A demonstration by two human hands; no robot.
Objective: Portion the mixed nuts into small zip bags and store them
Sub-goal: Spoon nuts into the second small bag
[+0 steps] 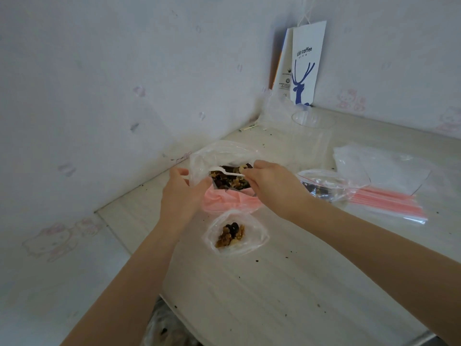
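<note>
Inside the big bag (219,153), nuts (229,182) half hidden; right grip (272,186) pinches spoon (225,172), left grip (184,193) holds bag.

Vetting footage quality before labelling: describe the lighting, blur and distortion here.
Head view: soft, even light, only faint shadows on the table; wide-angle stretch swells both forearms toward the bottom edge; mild blur softens the white spoon pinched by the right hand and the large nut bag gripped by the left hand.
</note>
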